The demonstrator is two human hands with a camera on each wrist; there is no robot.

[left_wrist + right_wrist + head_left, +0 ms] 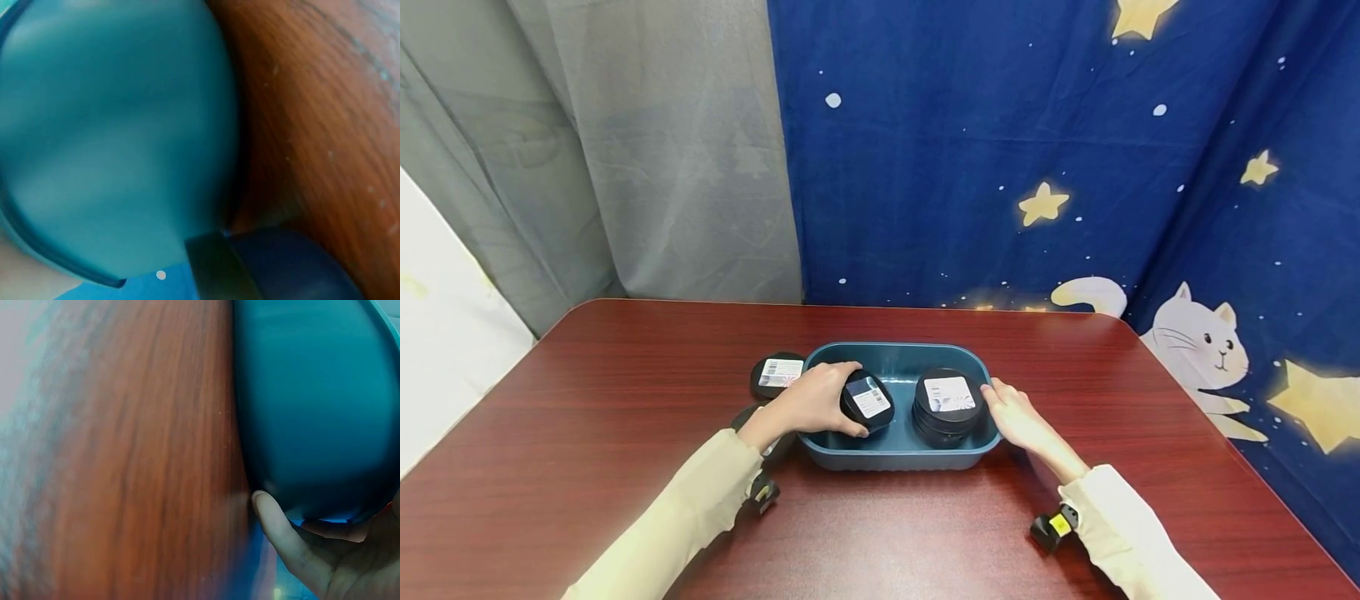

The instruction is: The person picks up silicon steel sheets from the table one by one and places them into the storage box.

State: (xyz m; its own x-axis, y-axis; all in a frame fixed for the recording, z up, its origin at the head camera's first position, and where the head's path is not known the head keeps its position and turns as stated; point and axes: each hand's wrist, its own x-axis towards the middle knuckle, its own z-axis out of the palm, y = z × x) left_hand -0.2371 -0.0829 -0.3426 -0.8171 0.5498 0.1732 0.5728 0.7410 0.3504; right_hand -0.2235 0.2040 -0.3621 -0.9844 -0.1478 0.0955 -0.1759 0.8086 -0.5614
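A blue-grey oblong tub (895,461) stands on the table in the head view. Over its left half, my left hand (816,400) grips a round black container (867,398) with a white and dark label, thumb on the near side and fingers on the far side. The container sits slightly tilted, its underside hidden. In the tub's right half is a stack of round black containers (949,408), the top one bearing a white label. My right hand (1018,419) holds the tub's right end. The right wrist view shows that hand's thumb (275,519) against the tub wall (319,394).
Left of the tub, a round black container (775,375) with a white label lies on the reddish-brown table (587,433). Another dark container, partly hidden by my left wrist, is nearer me. A blue starry curtain (925,167) hangs behind the table.
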